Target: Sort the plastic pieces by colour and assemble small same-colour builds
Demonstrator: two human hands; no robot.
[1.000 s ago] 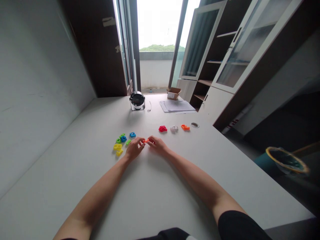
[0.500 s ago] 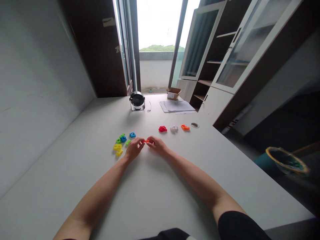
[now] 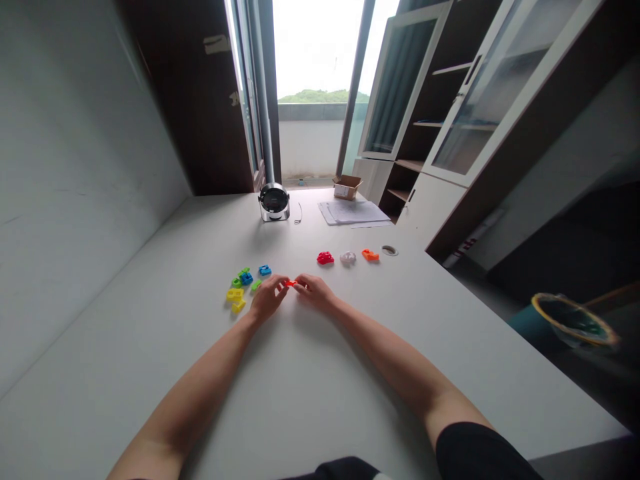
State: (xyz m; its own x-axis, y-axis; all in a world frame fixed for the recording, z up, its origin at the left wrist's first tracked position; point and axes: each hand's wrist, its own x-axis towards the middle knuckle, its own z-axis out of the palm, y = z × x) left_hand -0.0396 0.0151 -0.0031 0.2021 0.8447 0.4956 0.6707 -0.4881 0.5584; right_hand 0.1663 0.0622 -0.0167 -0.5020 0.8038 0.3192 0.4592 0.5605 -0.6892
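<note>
Between my fingertips, just over the table, is a small orange-red plastic piece (image 3: 291,283). My left hand (image 3: 270,297) pinches its left end and my right hand (image 3: 313,291) its right end; the fingers cover part of it. Left of my left hand lie loose plastic pieces: a blue piece (image 3: 265,270), a green piece (image 3: 256,285), a second blue piece (image 3: 247,279) among green ones, and yellow pieces (image 3: 235,294). Beyond my right hand, in a row, sit a red piece cluster (image 3: 325,258), a whitish piece cluster (image 3: 348,258) and an orange piece (image 3: 370,255).
On the white table (image 3: 300,400), a round black-and-silver device (image 3: 274,201) stands at the back, with papers (image 3: 357,212) and an open cardboard box (image 3: 347,187) to its right. A cable hole (image 3: 389,251) is near the right edge. A bin (image 3: 575,323) stands on the floor.
The orange-red piece has turned slightly between my fingers and shows a little more. Both hands stay in nearly the same place.
</note>
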